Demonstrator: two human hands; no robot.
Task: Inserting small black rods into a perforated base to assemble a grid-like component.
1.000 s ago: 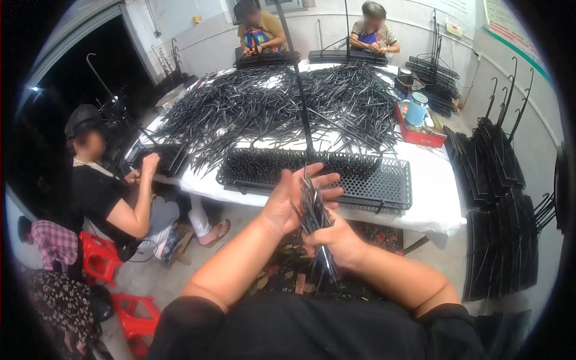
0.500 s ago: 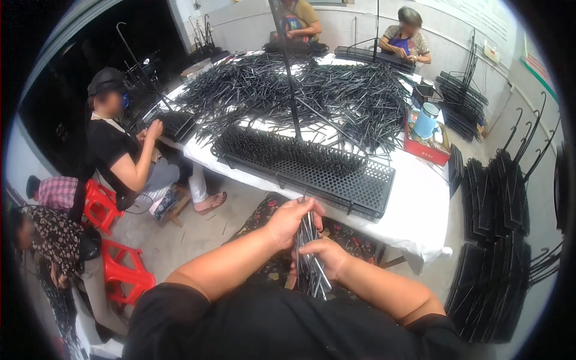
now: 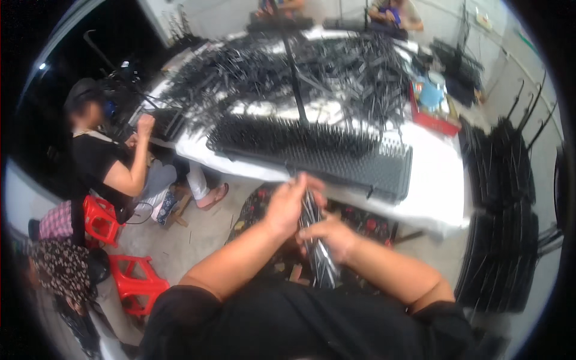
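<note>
A bundle of thin dark strips (image 3: 323, 270) is held upright in front of my body, its lower ends fanning out below the hands. My left hand (image 3: 288, 205) is closed round the upper part of the bundle, thumb pointing up. Lower down, my right hand (image 3: 331, 235) wraps the same bundle from the right side. Just beyond the hands, a black perforated tray (image 3: 384, 174) lies along the near table edge. Many dark strips (image 3: 288, 137) stand in its holes on the left and back; bare holes show at its right. Motion blurs the picture.
A large heap of loose dark strips (image 3: 240, 69) covers the back of the white-covered table (image 3: 435, 174). A red box (image 3: 435, 120) with a blue can stands at right. Stacked black racks (image 3: 495, 240) fill the right side. Co-workers and red stools (image 3: 141, 282) are at left.
My view has shifted, so the table appears higher and tilted. Both hands still grip the bundle, slightly higher in the picture. The left co-worker's hand has risen a little.
</note>
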